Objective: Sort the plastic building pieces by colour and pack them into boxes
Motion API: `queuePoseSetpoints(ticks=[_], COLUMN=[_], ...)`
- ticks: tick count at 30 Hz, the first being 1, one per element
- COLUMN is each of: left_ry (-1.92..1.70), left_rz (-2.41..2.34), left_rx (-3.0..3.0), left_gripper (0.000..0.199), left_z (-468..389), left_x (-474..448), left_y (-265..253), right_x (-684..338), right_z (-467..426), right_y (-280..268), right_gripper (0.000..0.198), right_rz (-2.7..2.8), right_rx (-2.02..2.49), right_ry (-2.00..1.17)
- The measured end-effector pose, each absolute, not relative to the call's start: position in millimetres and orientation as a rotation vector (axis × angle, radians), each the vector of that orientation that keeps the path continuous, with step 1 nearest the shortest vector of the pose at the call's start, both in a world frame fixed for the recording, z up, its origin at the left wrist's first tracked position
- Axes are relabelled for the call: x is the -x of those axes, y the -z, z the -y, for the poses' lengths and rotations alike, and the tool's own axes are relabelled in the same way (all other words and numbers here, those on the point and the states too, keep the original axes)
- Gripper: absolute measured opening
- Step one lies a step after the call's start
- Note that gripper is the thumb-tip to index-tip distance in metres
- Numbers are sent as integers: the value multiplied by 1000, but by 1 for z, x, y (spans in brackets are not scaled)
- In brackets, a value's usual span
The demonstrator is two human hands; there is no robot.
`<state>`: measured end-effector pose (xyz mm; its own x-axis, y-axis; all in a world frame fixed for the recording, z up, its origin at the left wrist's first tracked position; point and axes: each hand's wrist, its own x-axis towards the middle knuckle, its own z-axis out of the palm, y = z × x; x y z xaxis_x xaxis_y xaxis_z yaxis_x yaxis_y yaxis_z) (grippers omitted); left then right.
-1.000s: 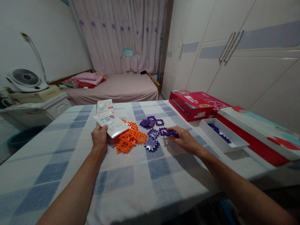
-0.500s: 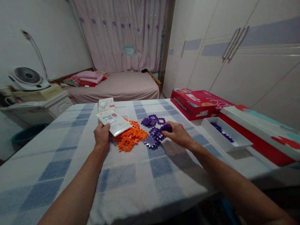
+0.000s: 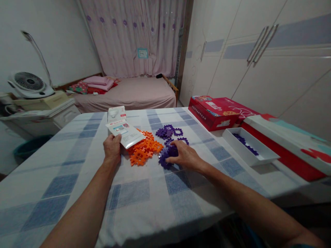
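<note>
Purple notched pieces are grasped between the thumb and fingers of the right hand, just right of the orange pieces; whether they are raised off the checked tablecloth cannot be determined. Thumb uppermost, the left hand grips the near left edge of a white packet, which partly overlaps the orange pieces in view. To the far right, a white open tray holds further purple parts.

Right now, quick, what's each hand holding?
Left hand: closed, holding the edge of the white packet.
Right hand: closed around purple pieces; how many cannot be told.
</note>
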<state>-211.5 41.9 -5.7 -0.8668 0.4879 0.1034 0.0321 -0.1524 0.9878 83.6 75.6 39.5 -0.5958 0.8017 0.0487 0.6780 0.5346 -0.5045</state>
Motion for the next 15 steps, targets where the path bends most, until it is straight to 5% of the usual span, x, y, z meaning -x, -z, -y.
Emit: queuePoseSetpoints(ticks=[15], left_ry=[-2060], left_rz=[-1859], left_rx=[-601], left_gripper=[31], left_z=[-42], left_x=[211], left_y=[4], right_x=[-81], right_z=[-77], right_y=[-32], right_gripper=[45], right_rz=[2522], right_rx=[1122], right_ry=[-713])
